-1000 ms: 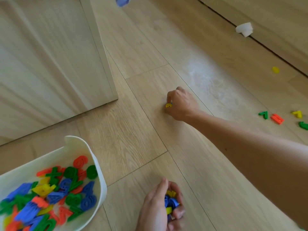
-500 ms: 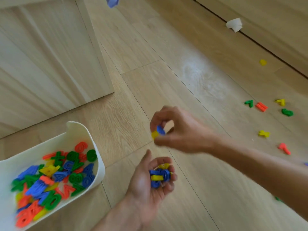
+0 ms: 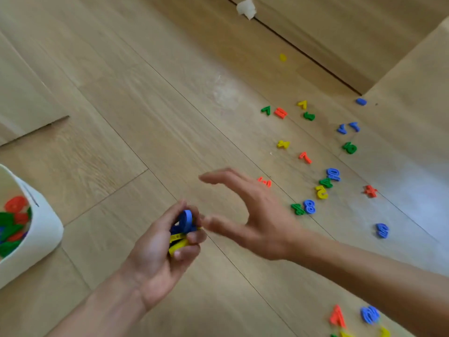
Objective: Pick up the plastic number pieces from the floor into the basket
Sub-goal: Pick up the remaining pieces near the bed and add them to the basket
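Pale wooden floor (image 3: 126,98) planks fill the whole view. At nine o'clock, cut by the frame edge, stands the white basket (image 3: 45,229), with red, green and blue number pieces (image 3: 15,205) inside it. Near the centre the left hand (image 3: 155,256) is turned palm up, and its fingers (image 3: 192,237) are curled round a small bunch of blue and yellow pieces (image 3: 182,227). Just beside it, toward two o'clock, the right hand (image 3: 257,215) is spread wide and holds nothing. Its thumb tip is very near the bunch, but blur hides whether they touch. Many loose pieces (image 3: 321,192) lie on the floor from one to four o'clock of the right hand, among them a green 6 (image 3: 349,148), a blue 8 (image 3: 309,206) and a blue 3 (image 3: 382,230). Some more lie at five o'clock by the bottom edge. One white crumpled scrap (image 3: 246,8) lies at twelve o'clock.
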The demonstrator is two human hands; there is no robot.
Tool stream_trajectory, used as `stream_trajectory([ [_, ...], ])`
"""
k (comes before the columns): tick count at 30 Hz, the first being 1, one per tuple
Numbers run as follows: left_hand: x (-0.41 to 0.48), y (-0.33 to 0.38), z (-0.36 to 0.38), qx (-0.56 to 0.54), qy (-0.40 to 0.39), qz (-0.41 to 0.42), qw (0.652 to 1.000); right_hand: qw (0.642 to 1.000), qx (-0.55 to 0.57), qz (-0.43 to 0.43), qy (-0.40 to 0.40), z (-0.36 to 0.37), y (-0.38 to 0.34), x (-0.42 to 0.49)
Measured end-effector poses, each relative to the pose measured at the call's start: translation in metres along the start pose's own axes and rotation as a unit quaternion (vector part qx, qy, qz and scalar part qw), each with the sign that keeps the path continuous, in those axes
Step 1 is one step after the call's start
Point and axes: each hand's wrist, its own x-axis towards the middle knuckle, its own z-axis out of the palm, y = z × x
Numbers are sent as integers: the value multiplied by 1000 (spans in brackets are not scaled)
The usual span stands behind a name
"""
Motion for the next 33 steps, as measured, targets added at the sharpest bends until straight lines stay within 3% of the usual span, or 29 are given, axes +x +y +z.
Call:
stream_trajectory([
  [3,-4,-9,3,23,-44,-21,999,984,-102,130,64,-16,63,7],
  [5,-4,-18,6,53,-54,-26,997,960,-192,203,24,-22,104,8],
  [8,0,-30,7,100,-51,-37,993,939,-254,232,-11,-21,139,2],
  [17,7,-41,12,79,23,-64,995,931,-306,193,-51,-21,133,1],
  [20,3,-37,12,69,49,-64,994,964,-199,174,12,-21,94,0],
  [23,-3,-27,6,41,43,-45,997,995,-72,64,19,-10,20,-3],
  [28,-23,-9,12,39,31,39,998,994,-100,-27,-46,8,-49,-6],
  [33,-74,48,-14,-1,58,107,993,992,-6,-106,67,10,-68,11],
])
